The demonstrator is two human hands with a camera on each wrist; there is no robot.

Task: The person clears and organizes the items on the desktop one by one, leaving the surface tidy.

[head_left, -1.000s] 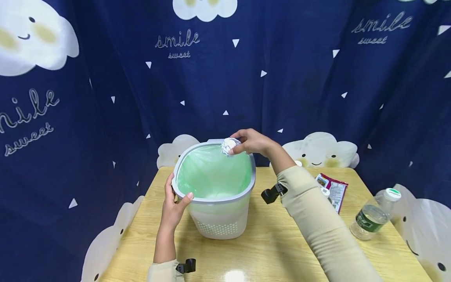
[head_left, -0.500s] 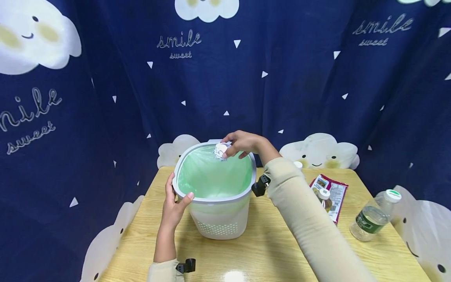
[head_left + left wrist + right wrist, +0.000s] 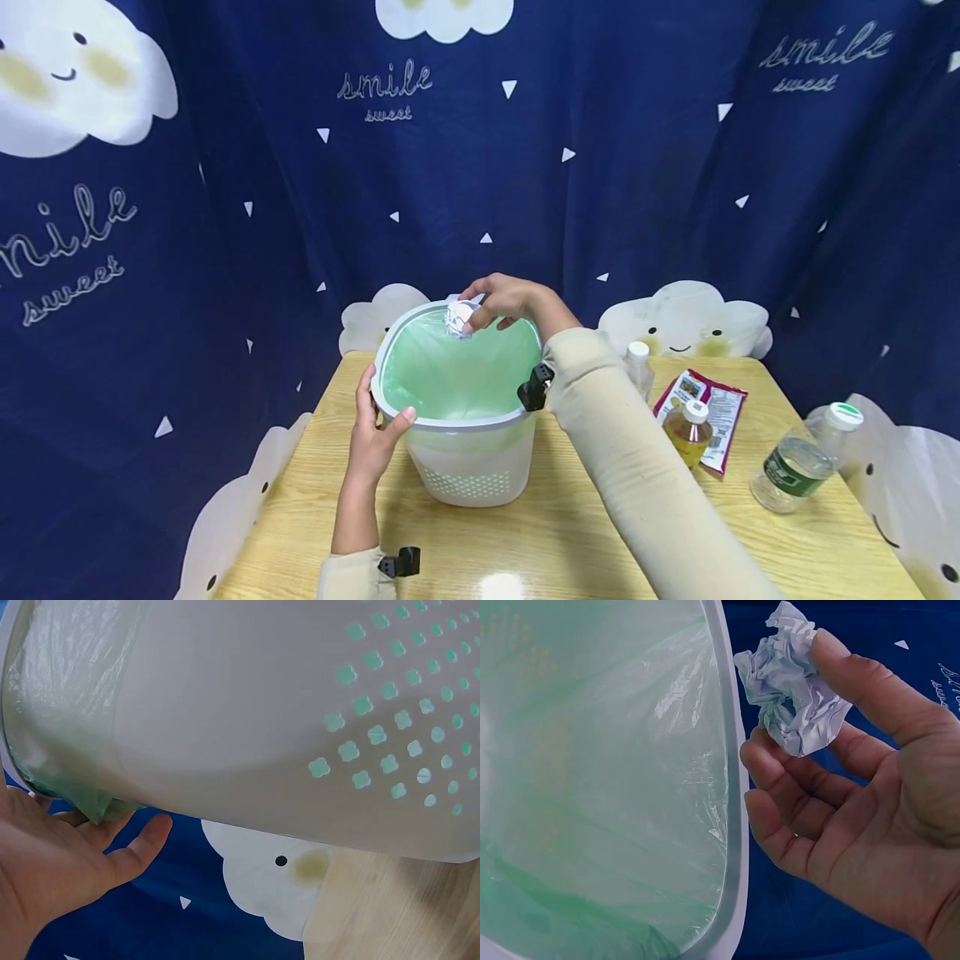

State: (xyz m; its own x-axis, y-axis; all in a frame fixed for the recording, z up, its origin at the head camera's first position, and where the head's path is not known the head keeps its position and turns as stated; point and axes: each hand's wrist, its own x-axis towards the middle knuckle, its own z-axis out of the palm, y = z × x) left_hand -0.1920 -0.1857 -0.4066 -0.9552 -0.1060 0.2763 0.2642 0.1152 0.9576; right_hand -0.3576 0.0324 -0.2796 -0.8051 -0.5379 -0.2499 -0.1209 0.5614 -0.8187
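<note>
A white trash can (image 3: pixel 463 425) with a grey rim and a green plastic liner (image 3: pixel 457 379) stands on the table. My left hand (image 3: pixel 372 442) grips its left rim, thumb over the edge; the left wrist view shows that hand (image 3: pixel 67 862) beside the can's wall and the liner's folded-over edge. Above the far side of the opening, my right hand (image 3: pixel 513 302) pinches a crumpled paper ball (image 3: pixel 457 319). Close up in the right wrist view, thumb and fingers hold the white paper ball (image 3: pixel 795 701) near the rim.
On the right of the wooden table (image 3: pixel 585 533) stand a small bottle of yellow liquid (image 3: pixel 688 433), a clear bottle (image 3: pixel 638 371) partly behind the right sleeve, and a green-labelled water bottle (image 3: pixel 798 462). A red-edged snack packet (image 3: pixel 723 417) lies there too. A blue curtain (image 3: pixel 480 167) hangs behind.
My right hand has moved left with the paper ball, further over the trash can's opening. The small bottles on the right have come out from behind the sleeve. My left hand keeps its grip.
</note>
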